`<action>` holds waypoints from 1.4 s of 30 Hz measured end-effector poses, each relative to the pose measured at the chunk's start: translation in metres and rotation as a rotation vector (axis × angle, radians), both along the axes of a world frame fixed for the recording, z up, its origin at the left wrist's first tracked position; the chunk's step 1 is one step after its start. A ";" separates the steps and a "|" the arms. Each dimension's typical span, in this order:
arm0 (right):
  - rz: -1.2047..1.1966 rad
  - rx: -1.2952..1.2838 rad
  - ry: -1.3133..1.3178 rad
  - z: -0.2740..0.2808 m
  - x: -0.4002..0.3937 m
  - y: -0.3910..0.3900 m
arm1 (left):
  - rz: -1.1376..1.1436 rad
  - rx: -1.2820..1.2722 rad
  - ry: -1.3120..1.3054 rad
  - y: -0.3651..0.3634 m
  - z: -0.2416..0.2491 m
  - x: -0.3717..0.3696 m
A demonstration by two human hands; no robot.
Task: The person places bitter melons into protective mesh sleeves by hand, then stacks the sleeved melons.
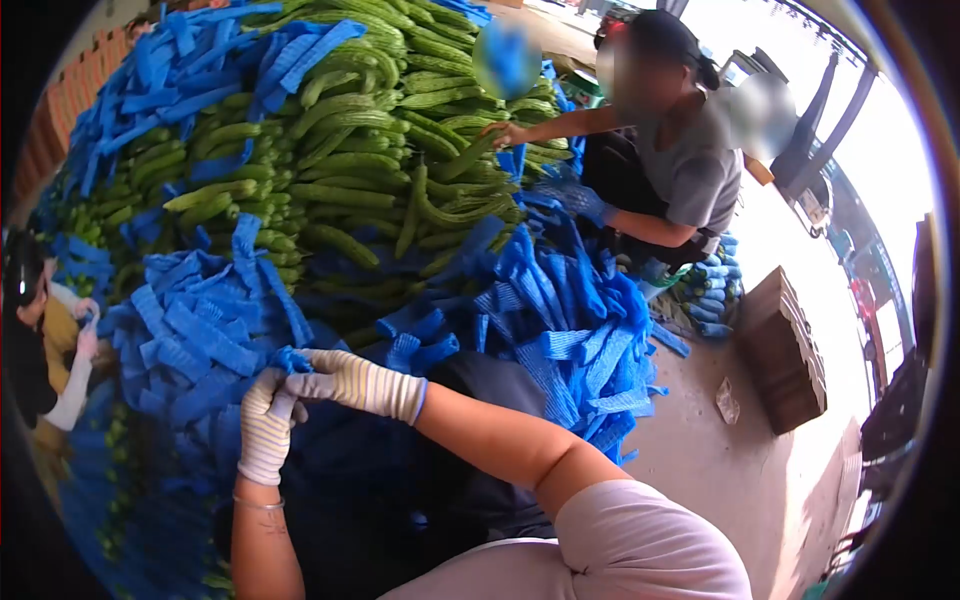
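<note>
Striped work gloves cover both of my hands, which meet at the lower centre-left of the head view. My left hand (266,425) is closed, its fingers pinched on a blue mesh sleeve (290,360). From the right, my right hand (365,385) reaches across and closes on the same sleeve, its fingertips touching my left hand. Loose blue mesh sleeves (205,325) lie heaped just beyond the hands. Long green gourds (350,195) are stacked behind them in a large pile.
A co-worker (690,170) at the upper right reaches onto the gourds. Another person (50,340) handles something at the left edge. More blue sleeves (570,320) hang right of centre. A brown box (780,350) stands on the floor beside wrapped blue bundles (708,290).
</note>
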State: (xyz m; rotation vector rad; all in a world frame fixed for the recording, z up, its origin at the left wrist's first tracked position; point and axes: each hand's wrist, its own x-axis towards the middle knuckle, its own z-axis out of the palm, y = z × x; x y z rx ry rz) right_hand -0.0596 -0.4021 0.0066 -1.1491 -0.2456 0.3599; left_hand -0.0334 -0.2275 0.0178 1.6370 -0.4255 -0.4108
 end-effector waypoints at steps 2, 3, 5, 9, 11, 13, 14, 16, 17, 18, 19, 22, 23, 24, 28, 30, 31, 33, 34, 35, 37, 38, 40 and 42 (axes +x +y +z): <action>-0.004 0.183 0.139 0.002 -0.006 -0.002 | 0.033 -0.093 0.093 0.007 0.004 -0.003; -0.011 0.254 0.159 0.002 -0.006 -0.001 | 0.039 -0.123 0.142 0.011 0.008 -0.004; -0.058 0.316 0.190 -0.002 -0.005 -0.005 | 0.084 -0.241 0.211 0.017 0.007 -0.006; -0.350 -0.098 0.186 0.010 -0.004 -0.002 | 0.152 -0.311 0.148 0.025 -0.004 0.001; -0.408 -0.653 -0.089 -0.007 0.004 0.004 | 0.184 -0.203 -0.020 0.026 -0.002 0.001; -0.382 -0.968 -0.292 -0.023 0.002 0.018 | 0.078 -0.361 -0.142 0.016 0.009 -0.012; -0.360 -1.007 -0.379 -0.043 0.003 0.026 | -0.029 -0.486 -0.141 0.009 0.028 -0.025; -0.283 -0.765 -0.418 -0.040 0.003 0.032 | -0.278 -0.445 -0.269 0.001 0.038 -0.039; -0.256 -0.466 -0.113 -0.037 0.008 0.030 | -0.251 -0.237 -0.397 0.004 0.031 -0.042; -0.219 -0.165 0.187 -0.033 0.017 0.026 | -0.144 -0.082 -0.709 0.001 0.029 -0.035; -0.403 -0.393 -0.047 -0.016 0.018 0.027 | -0.053 0.028 -0.798 0.000 0.030 -0.029; -0.623 -0.628 -0.118 0.008 0.024 0.018 | 0.149 0.352 -0.860 0.007 0.015 -0.016; -0.619 -0.643 -0.187 0.013 0.020 0.025 | 0.157 0.441 -0.804 0.011 0.008 -0.012; -0.522 -0.742 -0.200 0.020 0.009 0.030 | 0.161 0.529 -0.743 0.014 -0.001 -0.010; -0.234 -0.981 -0.324 0.013 -0.017 0.050 | 0.280 -0.187 0.003 0.034 -0.024 0.001; -0.119 -0.938 -0.320 0.015 -0.026 0.054 | 0.100 -0.692 0.267 0.034 0.004 -0.001; -0.237 -0.886 -0.569 0.016 -0.024 0.058 | 0.091 -0.729 0.328 0.034 0.005 0.000; -0.346 -0.606 -0.508 0.027 -0.025 0.052 | 0.113 -0.495 0.339 0.042 -0.017 0.005; -0.371 -0.488 -0.435 0.037 -0.026 0.050 | 0.099 -0.128 0.109 0.042 -0.021 0.000; -0.284 -0.411 -0.398 0.047 -0.030 0.048 | 0.038 0.156 -0.245 0.042 -0.035 0.000; -0.116 -0.389 -0.481 0.039 -0.033 0.051 | -0.251 0.312 -0.569 0.041 -0.064 0.019; 0.013 -0.405 -0.392 0.040 -0.038 0.053 | -0.002 0.541 -0.872 0.032 -0.032 0.012; 0.230 -0.370 -0.260 0.033 -0.043 0.055 | 0.110 0.491 -0.634 0.036 -0.023 0.009; 0.335 -0.377 -0.079 0.012 -0.049 0.062 | 0.050 0.291 -0.880 0.054 -0.035 0.012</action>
